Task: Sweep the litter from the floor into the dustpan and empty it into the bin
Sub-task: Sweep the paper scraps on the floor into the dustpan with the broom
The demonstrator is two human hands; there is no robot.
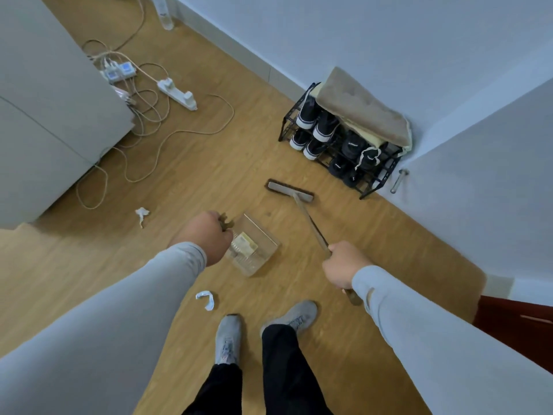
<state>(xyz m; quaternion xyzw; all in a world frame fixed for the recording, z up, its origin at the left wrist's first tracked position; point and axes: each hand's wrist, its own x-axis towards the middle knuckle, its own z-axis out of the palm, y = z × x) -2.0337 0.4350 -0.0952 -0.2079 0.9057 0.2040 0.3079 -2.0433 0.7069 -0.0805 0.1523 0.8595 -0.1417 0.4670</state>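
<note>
My left hand grips the handle of a clear plastic dustpan that rests on the wooden floor in front of my feet. A pale yellow piece of litter lies inside the pan. My right hand holds the long handle of a broom whose flat head touches the floor beyond the dustpan. One crumpled white scrap lies on the floor to the left. Another white scrap lies near my left shoe. No bin is in view.
A black shoe rack with shoes and a folded tan cloth stands against the wall at right. Power strips and tangled cables spread over the floor at upper left beside a grey cabinet. A dark red door is at far right.
</note>
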